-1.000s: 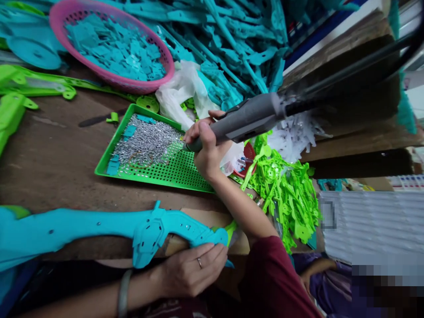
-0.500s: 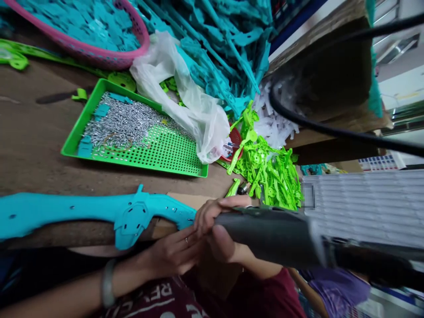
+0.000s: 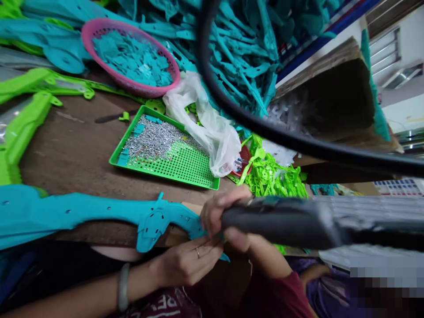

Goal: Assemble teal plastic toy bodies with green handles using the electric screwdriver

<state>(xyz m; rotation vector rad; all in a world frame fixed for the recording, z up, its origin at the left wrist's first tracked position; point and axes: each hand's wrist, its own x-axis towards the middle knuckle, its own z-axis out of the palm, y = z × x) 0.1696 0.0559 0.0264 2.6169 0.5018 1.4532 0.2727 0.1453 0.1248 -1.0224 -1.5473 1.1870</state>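
Observation:
A long turquoise plastic toy gun (image 3: 109, 211) lies across the near side of the table, its narrow end running under my hands. My left hand (image 3: 188, 263), with a ring and a grey bangle, has its fingers closed at that narrow end, whose tip (image 3: 225, 257) pokes out beyond them. My right hand (image 3: 215, 212) wraps round the front of a dark grey power screwdriver (image 3: 274, 223), held nearly level. My fingers hide the screwdriver's bit and the spot where it meets the plastic.
Beyond the toy gun, a green tray (image 3: 165, 176) holds many small screws. A pink basket (image 3: 132, 81) contains turquoise pieces. Lime-green parts (image 3: 278, 176) are heaped right of a white plastic bag (image 3: 215, 141). A black cable (image 3: 298, 143) crosses the view. Another person's purple clothing (image 3: 326, 287) shows lower right.
The view has swung left, so the table things appear farther right, with more lime-green parts showing at left. My left hand sits slightly lower, apart from my right fingers; the screwdriver remains in my right hand.

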